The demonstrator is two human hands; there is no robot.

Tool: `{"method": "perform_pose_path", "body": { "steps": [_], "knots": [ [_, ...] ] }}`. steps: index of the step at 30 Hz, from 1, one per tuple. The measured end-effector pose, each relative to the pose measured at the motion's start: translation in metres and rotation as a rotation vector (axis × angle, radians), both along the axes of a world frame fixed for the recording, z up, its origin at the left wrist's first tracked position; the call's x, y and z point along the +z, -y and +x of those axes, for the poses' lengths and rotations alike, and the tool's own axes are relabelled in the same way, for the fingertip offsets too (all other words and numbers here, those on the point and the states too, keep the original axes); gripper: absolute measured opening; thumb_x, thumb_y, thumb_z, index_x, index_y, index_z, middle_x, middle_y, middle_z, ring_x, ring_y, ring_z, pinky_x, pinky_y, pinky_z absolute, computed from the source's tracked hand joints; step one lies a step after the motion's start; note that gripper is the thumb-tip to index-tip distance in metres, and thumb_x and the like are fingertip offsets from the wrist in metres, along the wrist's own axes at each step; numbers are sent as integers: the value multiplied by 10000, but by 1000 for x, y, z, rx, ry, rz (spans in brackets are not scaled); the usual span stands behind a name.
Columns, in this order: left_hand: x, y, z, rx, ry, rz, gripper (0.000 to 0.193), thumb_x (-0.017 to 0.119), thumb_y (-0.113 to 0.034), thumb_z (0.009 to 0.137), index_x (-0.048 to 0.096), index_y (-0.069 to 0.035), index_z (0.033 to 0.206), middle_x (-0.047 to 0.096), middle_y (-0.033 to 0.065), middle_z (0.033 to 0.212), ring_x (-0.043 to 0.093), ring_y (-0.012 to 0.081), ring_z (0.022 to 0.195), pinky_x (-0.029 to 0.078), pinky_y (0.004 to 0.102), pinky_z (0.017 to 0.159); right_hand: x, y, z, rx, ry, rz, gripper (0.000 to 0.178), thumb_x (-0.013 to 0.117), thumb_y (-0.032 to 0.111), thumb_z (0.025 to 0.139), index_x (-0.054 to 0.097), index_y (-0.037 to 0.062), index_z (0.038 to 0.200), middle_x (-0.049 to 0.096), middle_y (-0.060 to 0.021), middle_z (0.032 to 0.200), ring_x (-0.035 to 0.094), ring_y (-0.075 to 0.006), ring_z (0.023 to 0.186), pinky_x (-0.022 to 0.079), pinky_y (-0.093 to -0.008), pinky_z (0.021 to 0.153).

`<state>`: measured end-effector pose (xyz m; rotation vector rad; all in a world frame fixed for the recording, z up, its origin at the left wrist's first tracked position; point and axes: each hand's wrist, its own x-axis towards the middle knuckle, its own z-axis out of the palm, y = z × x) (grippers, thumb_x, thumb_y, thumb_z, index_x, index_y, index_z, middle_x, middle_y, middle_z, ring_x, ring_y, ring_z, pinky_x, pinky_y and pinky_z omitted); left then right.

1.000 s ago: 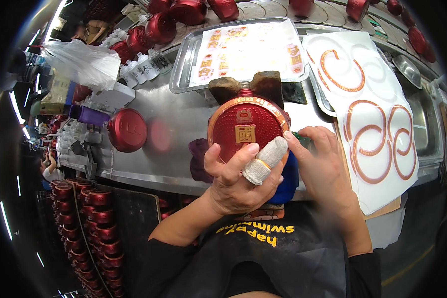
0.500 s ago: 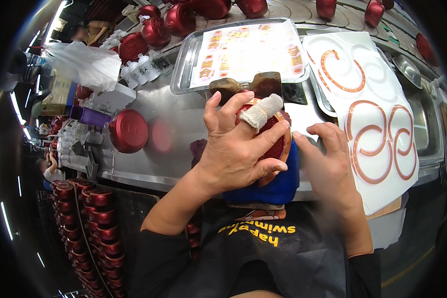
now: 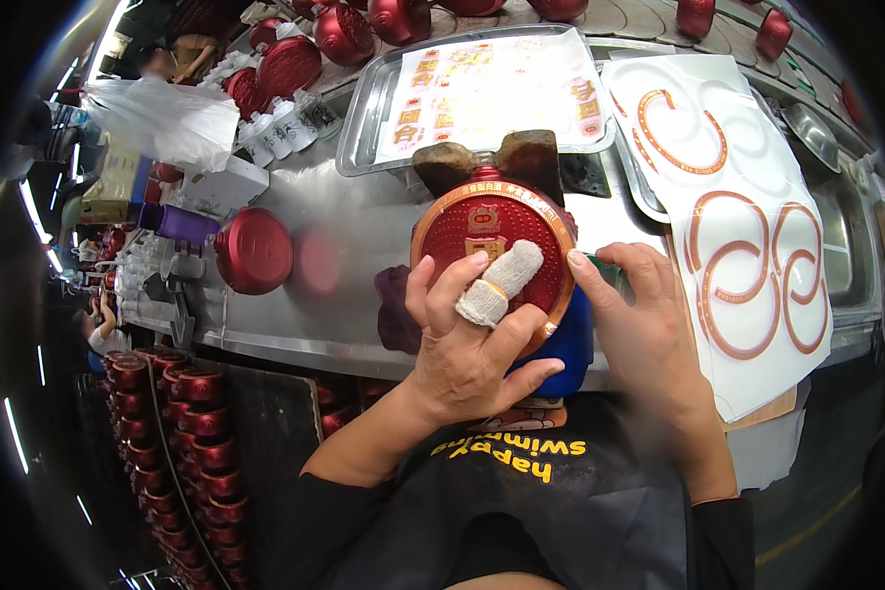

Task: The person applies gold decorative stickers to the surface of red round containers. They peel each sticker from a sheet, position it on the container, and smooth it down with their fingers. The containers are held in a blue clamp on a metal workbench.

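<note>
A round, flat-faced red bottle point(image 3: 529, 218) lies in front of me, with a copper-coloured decal band point(image 3: 433, 218) along its rim and a small gold emblem on its face. Its neck sits between two dark, worn blocks point(image 3: 527, 155). My left hand point(image 3: 472, 364) rests over the lower part of the bottle's face, fingers spread, gripping nothing. One of its fingers wears a white knitted finger cover point(image 3: 501, 283). At the bottle's right edge is my right hand point(image 3: 649, 329), its thumb tip at the band and its fingers bent but apart. Blue cloth point(image 3: 568, 356) shows beneath the bottle.
Behind the bottle stands a metal tray point(image 3: 356, 147) holding a decal sheet point(image 3: 501, 93). To the right lies a white sheet point(image 3: 757, 383) with curved copper decals. Another red bottle point(image 3: 254, 251) is on the metal table at left. Several red bottles point(image 3: 395, 20) line the far side.
My left hand has drawn back toward me, uncovering the bottle's upper face and band. The bottle's face now shows more fully. My right hand stays by the right edge.
</note>
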<state>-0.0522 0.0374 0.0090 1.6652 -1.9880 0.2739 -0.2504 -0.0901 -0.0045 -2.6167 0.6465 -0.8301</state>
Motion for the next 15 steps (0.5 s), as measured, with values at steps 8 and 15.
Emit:
{"method": "perform_pose_path", "body": {
  "steps": [8, 15],
  "knots": [
    [-21, -4, -5, 83, 154, -133, 260, 777, -255, 772, 592, -195, 944, 578, 156, 1308, 415, 382, 1366, 214, 653, 1158, 2, -11, -6, 35, -53, -19, 628, 686, 25, 824, 636, 174, 1433, 549, -130, 1277, 537, -338, 1229, 435, -461, 927],
    [-34, -14, -4, 124, 175, -237, 218, 750, -174, 758, 573, -194, 884, 617, 162, 1234, 467, 396, 1312, 221, 643, 1179, -1, -18, -8, 52, -72, -4, 626, 681, 24, 833, 629, 167, 1439, 560, -129, 1274, 538, -327, 1234, 430, -445, 936]
  ]
}}
